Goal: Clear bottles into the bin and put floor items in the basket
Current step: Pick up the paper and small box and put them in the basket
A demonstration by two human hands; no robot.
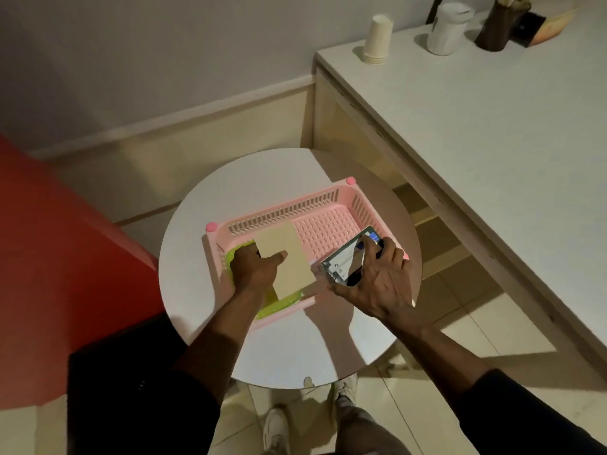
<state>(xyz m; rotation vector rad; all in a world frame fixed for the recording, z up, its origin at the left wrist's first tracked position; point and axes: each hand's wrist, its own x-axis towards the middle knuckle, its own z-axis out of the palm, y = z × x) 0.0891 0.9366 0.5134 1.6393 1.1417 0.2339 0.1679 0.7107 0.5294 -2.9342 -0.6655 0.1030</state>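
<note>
The pink basket [285, 205] was set on the round white surface [246, 192], and the basket step of the task was judged to be in hand. A beige flat piece [289, 257] was held tilted over the basket's left half by the left hand [254, 269], with the thumb pressed on its top face and the fingers hidden beneath. A silvery packet [345, 257] with a blue corner was gripped at the basket's near right rim by the right hand [377, 284], its fingers curled round the edges. Only 1 thing was seen lying inside the basket: a lime-green item [279, 305] at the left end, partly covered by the beige piece. The next move was judged to call for both pieces to be lowered flat and released without the basket being shoved. No bottle or bin could be made out. On the long surface [492, 126] to the right, well apart, stacked paper cups [377, 39] and a white container [448, 27] were stood.
</note>
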